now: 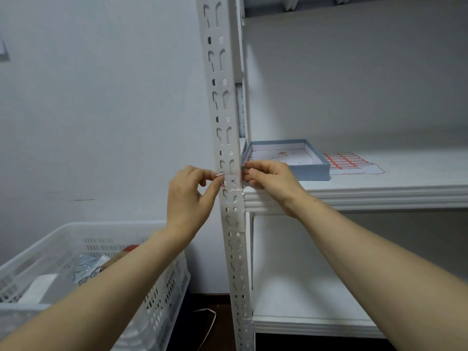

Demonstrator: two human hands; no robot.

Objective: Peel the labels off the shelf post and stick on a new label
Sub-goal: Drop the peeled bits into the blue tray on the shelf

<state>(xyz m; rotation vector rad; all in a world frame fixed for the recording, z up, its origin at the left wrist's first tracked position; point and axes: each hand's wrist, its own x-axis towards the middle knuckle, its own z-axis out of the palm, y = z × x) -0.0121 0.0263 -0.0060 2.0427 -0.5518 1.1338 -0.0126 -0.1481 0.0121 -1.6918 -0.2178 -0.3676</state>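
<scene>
Both hands at the shelf post, on a small label

Head view: the left hand [190, 198] pinches, thumb to forefinger, the left edge of the white label [232, 181] on the shelf post [222, 97]. The right hand [271, 181] curls its fingers against the post's right edge at the same height; whether it nips the label cannot be told. Just behind the right hand sits a shallow blue box [311, 168], and beyond that a label sheet [347, 163]. Below the left forearm is a white basket [162, 274].
</scene>
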